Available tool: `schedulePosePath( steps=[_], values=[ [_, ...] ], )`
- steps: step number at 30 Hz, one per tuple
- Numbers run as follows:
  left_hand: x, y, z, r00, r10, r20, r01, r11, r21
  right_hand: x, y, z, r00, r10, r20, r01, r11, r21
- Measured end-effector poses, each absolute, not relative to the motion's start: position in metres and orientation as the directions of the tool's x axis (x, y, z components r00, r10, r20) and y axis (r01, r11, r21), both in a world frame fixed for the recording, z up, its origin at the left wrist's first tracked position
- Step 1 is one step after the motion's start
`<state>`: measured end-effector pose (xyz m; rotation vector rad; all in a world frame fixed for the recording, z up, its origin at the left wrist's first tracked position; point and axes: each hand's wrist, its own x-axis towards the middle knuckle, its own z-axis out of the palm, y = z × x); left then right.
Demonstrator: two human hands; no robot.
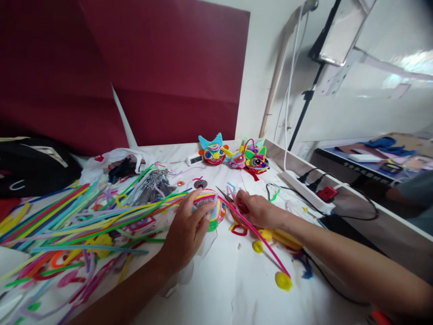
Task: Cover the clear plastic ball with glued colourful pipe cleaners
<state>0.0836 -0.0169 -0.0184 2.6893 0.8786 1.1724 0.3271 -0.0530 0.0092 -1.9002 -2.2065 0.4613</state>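
My left hand (189, 223) is closed on the left side of a round multicoloured pipe-cleaner piece (219, 208) with a green coil at its lower edge. Just right of it, my right hand (248, 206) is closed near a pair of scissors (224, 195), whose pointed blades stick out toward the upper left; what its fingers grip is partly hidden. A long pink pipe cleaner (260, 239) runs from the round piece down to the right, ending by a yellow coil (283, 280).
Loose pipe cleaners (84, 216) cover the left of the table. Finished colourful heads (214, 151) stand at the back beside a small white display (194, 160). A power strip (306, 192) with cables lies along the right edge. A black bag (37, 167) sits far left.
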Motion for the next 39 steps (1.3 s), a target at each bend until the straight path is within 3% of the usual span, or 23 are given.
schedulePosePath(
  steps=[8, 15, 17, 20, 23, 25, 31, 39],
  values=[
    [0.083, -0.016, -0.019, 0.545, 0.526, 0.653, 0.478, -0.835, 0.273, 0.337, -0.046, 0.002, -0.030, 0.998, 0.055, 0.667, 0.061, -0.743],
    [0.083, -0.018, -0.018, 0.544, 0.562, 0.624, 0.490, -0.816, 0.307, 0.345, -0.054, 0.031, -0.049, 0.999, 0.007, 0.460, 0.029, -0.888],
    [0.083, -0.018, -0.018, 0.545, 0.563, 0.622, 0.486, -0.816, 0.313, 0.351, -0.058, 0.041, -0.083, 0.996, -0.017, 0.535, 0.030, -0.845],
    [0.083, -0.018, -0.018, 0.549, 0.548, 0.632, 0.471, -0.827, 0.308, 0.359, -0.064, 0.053, -0.102, 0.994, -0.029, 0.767, 0.060, -0.639],
    [0.084, -0.018, -0.018, 0.551, 0.540, 0.636, 0.463, -0.832, 0.306, 0.366, -0.073, 0.059, -0.123, 0.992, 0.014, 0.878, 0.116, -0.465],
    [0.085, -0.019, -0.017, 0.551, 0.542, 0.635, 0.461, -0.832, 0.309, 0.369, -0.081, 0.059, -0.180, 0.981, 0.070, 0.872, 0.192, -0.451],
    [0.085, -0.020, -0.017, 0.546, 0.538, 0.642, 0.455, -0.834, 0.312, 0.357, -0.108, 0.050, -0.282, 0.949, 0.144, 0.741, 0.311, -0.595],
    [0.084, -0.020, -0.019, 0.545, 0.547, 0.635, 0.476, -0.826, 0.303, 0.337, -0.110, 0.045, -0.327, 0.931, 0.165, 0.856, 0.366, -0.365]
  ],
)
